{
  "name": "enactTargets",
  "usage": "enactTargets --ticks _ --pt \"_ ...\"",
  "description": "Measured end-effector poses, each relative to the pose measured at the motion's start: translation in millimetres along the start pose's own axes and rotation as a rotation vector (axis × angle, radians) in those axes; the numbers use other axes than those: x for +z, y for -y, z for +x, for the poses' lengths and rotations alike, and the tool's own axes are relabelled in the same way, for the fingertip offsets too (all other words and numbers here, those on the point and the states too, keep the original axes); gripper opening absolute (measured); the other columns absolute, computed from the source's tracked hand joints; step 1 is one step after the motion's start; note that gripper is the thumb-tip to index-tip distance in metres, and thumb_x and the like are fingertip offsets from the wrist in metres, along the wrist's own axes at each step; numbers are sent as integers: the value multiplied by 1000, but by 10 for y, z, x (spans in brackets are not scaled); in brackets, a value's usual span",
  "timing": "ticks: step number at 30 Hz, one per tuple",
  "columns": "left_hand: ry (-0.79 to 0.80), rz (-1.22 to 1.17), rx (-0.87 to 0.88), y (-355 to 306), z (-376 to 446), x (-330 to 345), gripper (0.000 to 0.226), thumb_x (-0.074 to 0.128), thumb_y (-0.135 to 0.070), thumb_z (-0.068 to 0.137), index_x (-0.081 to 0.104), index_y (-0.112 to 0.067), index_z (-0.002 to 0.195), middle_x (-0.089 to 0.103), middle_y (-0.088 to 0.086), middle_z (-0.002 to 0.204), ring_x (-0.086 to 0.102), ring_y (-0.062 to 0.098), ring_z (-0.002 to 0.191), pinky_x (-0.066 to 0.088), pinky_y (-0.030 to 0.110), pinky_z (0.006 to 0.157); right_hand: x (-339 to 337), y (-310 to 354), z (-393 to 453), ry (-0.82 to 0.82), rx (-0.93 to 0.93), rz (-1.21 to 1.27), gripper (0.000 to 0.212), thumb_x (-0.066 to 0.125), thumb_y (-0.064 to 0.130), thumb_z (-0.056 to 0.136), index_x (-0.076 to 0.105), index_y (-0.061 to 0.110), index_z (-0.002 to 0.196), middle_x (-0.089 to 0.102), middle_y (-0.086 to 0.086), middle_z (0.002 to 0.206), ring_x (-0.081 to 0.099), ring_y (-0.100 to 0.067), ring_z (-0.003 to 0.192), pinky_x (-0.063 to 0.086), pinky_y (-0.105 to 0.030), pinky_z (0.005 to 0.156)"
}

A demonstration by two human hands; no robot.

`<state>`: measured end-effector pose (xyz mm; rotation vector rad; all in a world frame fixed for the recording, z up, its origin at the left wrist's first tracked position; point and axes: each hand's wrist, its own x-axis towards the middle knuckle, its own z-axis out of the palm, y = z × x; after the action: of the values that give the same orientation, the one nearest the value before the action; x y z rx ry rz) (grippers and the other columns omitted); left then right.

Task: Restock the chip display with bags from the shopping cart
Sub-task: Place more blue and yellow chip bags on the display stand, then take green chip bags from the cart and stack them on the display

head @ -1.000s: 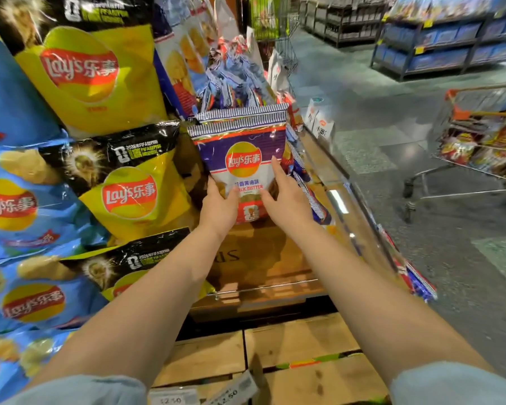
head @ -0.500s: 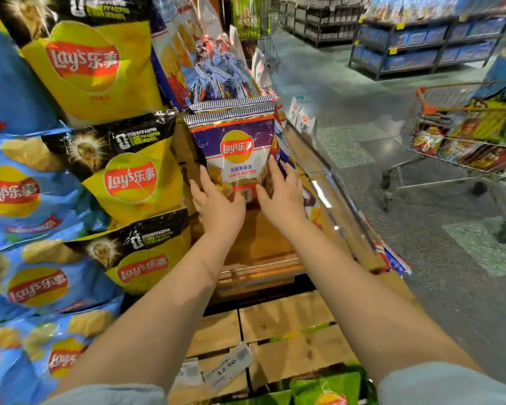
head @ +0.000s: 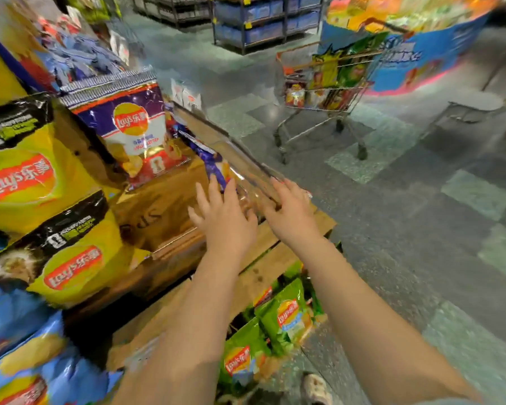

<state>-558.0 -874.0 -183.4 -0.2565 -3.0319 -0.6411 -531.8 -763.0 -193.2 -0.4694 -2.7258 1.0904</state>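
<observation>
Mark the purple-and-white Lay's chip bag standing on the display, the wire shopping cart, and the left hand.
purple-and-white Lay's chip bag (head: 130, 121): head view, on its round logo.
wire shopping cart (head: 319, 105): head view, on its basket's lower side.
left hand (head: 224, 213): head view, back of hand.

We read the red "Lay's" logo with two Chinese characters on the upright purple-and-white foil chip bag (head: 135, 127); the small print beneath it is too blurred to make out. The same logo stands on the upper yellow-and-black chip bag (head: 21, 173), the lower yellow-and-black chip bag (head: 70, 267) and the green chip bag (head: 289, 317) low on the display. Both yellow bags carry a large white "0" on their black band.
</observation>
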Motion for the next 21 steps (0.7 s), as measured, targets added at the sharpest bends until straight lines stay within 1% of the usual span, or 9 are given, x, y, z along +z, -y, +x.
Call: enactTargets --ticks 2,5,8,12,17,21 --pt "84 13 85 -327 -111 157 63 50 -38 95 20 -27 149 -1 0 161 -11 26 147 0 56 114 -264 -246 -142 -20 46 -74 54 48 32 96 32 22 147 24 -9 155 15 -25 143 12 -35 116" --pt "170 52 244 -896 -245 389 62 50 -39 94 22 -29 149 0 -2 161 -7 24 147 4 56 114 -687 -637 -288 -78 109 -126 54 48 31 96 33 21 147 28 -10 153 18 -25 142 17 -35 113" --pt "209 48 336 -1501 -347 663 62 52 -35 93 24 -32 148 -1 -2 161 -8 22 147 6 56 114 -1137 -1107 -379 -117 176 -135 52 46 31 98 32 20 147 27 -10 154 17 -24 143 13 -31 113" --pt "256 42 433 -2428 -514 1086 59 48 -30 95 25 -31 149 -4 -2 161 -11 22 147 1 56 114 -1796 -1862 -449 -182 241 -125 52 47 33 97 34 22 146 29 -9 153 18 -23 143 14 -32 114" --pt "276 50 495 -3619 -641 1599 57 49 -35 96 25 -32 148 -5 -2 161 -12 23 147 -2 58 114 -2713 -2762 -426 -229 292 -163 53 46 36 97 33 22 147 27 -8 154 17 -24 143 14 -33 114" --pt "264 51 504 -4261 -645 1925 60 52 -42 94 26 -33 148 -4 -2 161 -12 23 147 -3 59 113 -3258 -3335 -272 -232 328 -154 52 46 35 98 33 21 147 28 -7 154 19 -25 142 16 -34 113"
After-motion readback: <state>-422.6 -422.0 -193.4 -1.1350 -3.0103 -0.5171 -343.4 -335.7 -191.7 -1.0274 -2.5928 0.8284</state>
